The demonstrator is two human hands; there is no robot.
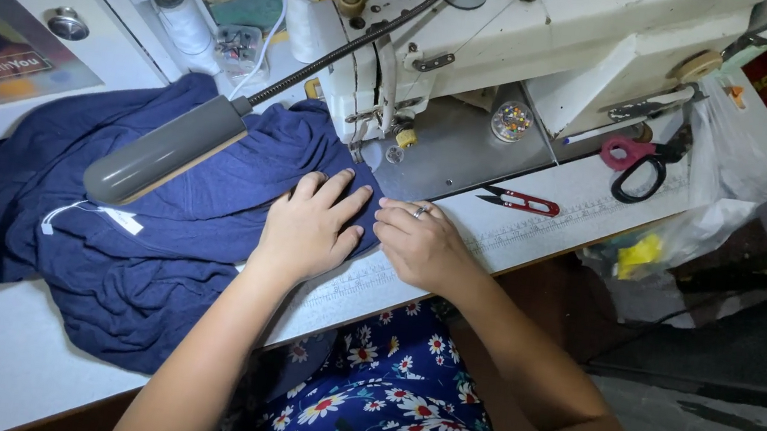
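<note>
Head view: I look down on a sewing table, both hands at the cloth.
Cloth: navy blue fabric [151, 233] lies bunched across the white table [13, 364], its right edge reaching the needle area of the sewing machine [529, 36].
Left hand: my left hand [310, 225] rests flat on the fabric, fingers spread and pointing toward the machine, gripping nothing.
Right hand: my right hand [420, 243] sits just beside the left, fingers curled at the fabric's edge; I cannot tell whether it pinches the cloth.
Lamp: a grey gooseneck lamp [163, 150] hangs low over the fabric.
Snips: small red thread snips [520, 202] lie on the table near my right hand.
Scissors: red-and-black scissors [635, 166] rest farther right.
Thread: white thread cone [183, 17] stands behind the cloth.
Bag: a clear plastic bag [707, 191] hangs at the table's right end.
</note>
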